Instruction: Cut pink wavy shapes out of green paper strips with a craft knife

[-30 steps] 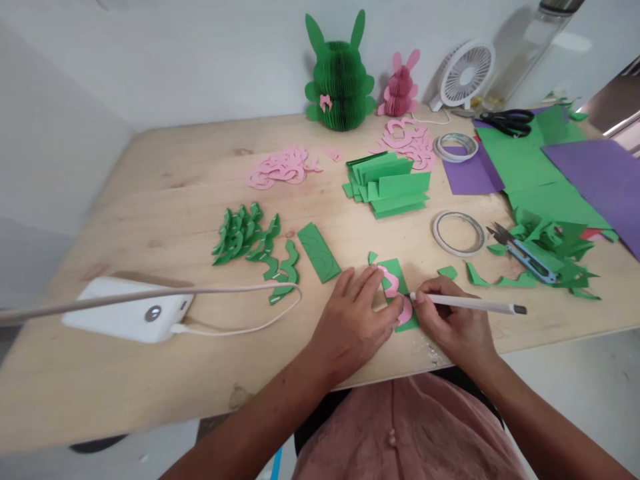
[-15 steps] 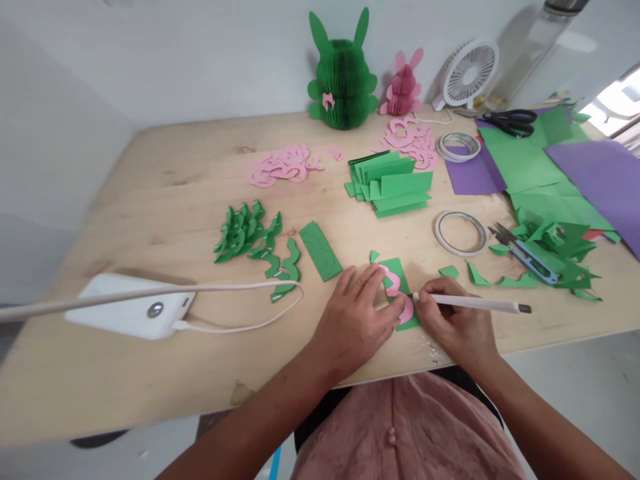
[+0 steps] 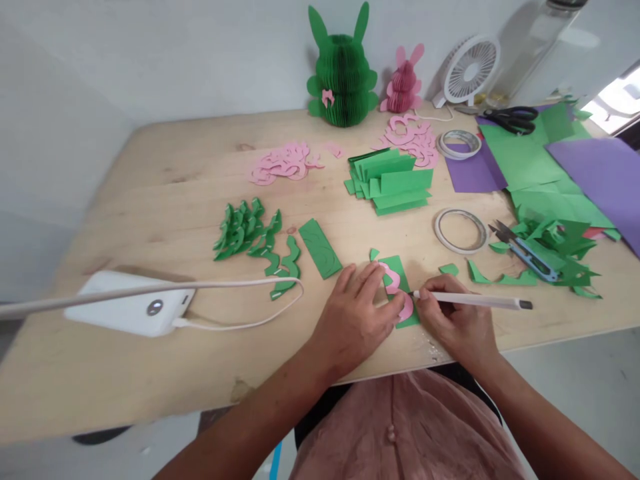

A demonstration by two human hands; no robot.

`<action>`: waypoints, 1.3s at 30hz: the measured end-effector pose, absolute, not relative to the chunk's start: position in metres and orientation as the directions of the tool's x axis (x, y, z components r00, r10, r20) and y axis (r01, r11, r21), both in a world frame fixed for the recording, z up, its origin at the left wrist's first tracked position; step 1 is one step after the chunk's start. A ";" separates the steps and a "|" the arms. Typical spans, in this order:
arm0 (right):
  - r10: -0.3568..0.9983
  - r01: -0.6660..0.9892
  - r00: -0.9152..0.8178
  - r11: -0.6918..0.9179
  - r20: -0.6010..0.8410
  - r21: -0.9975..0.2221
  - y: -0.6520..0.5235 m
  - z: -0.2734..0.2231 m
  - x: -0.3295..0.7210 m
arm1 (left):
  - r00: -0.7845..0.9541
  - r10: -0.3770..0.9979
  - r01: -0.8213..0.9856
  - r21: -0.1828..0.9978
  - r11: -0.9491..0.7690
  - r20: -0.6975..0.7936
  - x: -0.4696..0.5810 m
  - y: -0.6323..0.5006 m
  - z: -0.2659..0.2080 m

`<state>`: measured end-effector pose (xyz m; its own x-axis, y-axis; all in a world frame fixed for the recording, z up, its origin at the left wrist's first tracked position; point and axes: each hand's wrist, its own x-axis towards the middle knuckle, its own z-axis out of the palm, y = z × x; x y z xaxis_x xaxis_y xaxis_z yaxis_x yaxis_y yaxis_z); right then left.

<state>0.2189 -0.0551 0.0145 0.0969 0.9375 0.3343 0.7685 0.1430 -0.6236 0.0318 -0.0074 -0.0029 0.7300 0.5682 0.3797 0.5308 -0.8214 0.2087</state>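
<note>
My left hand (image 3: pixel 357 317) lies with its fingers stretched over a pink paper cutout (image 3: pixel 406 307), pressing it onto a green paper strip (image 3: pixel 404 272). The hand covers part of both. My right hand (image 3: pixel 457 320) grips a white pen (image 3: pixel 480 301), its tip touching near the right edge of the pink cutout. Left of these lies another green strip (image 3: pixel 320 248) with curved lines drawn on it. Beyond that sits a group of wavy green cut pieces (image 3: pixel 250 230). A stack of folded green strips (image 3: pixel 395 181) lies farther back.
A white power bank (image 3: pixel 130 303) with a cable lies at left. On the right are thread snips (image 3: pixel 525 250), green scraps (image 3: pixel 565 247), tape rolls (image 3: pixel 461 231) and black scissors (image 3: pixel 513 120). Paper rabbits (image 3: pixel 343 80), pink cutouts (image 3: pixel 285 163) and a fan (image 3: pixel 470 70) stand or lie behind.
The pen and both hands keep nearly the same place on the paper. The whole view has shifted very slightly.
</note>
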 end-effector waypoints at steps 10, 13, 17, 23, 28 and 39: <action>0.939 0.721 0.123 0.138 0.322 -0.679 -0.055 0.013 0.218 | 0.746 0.552 0.521 0.190 -0.832 0.372 0.030 -0.007 -0.006; 0.946 0.719 0.127 0.120 0.299 -0.684 -0.054 0.014 0.218 | 0.747 0.551 0.521 0.188 -0.833 0.371 0.030 -0.007 -0.007; 0.948 0.737 0.140 0.092 0.284 -0.669 -0.053 0.015 0.218 | 0.746 0.548 0.517 0.188 -0.835 0.379 0.030 -0.007 -0.007; 0.948 0.726 0.142 0.097 0.286 -0.681 -0.054 0.014 0.218 | 0.746 0.551 0.520 0.191 -0.833 0.373 0.030 -0.007 -0.006; 0.948 0.717 0.118 0.125 0.296 -0.686 -0.053 0.013 0.218 | 0.744 0.545 0.515 0.188 -0.836 0.387 0.030 -0.007 -0.007; 0.943 0.728 0.130 0.119 0.307 -0.675 -0.053 0.015 0.218 | 0.745 0.551 0.518 0.195 -0.833 0.377 0.031 -0.007 -0.005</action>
<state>0.2179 -0.0531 0.0150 0.1304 0.9426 0.3073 0.7280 0.1194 -0.6751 0.0308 -0.0070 -0.0046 0.7449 0.5506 0.3767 0.5175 -0.8333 0.1946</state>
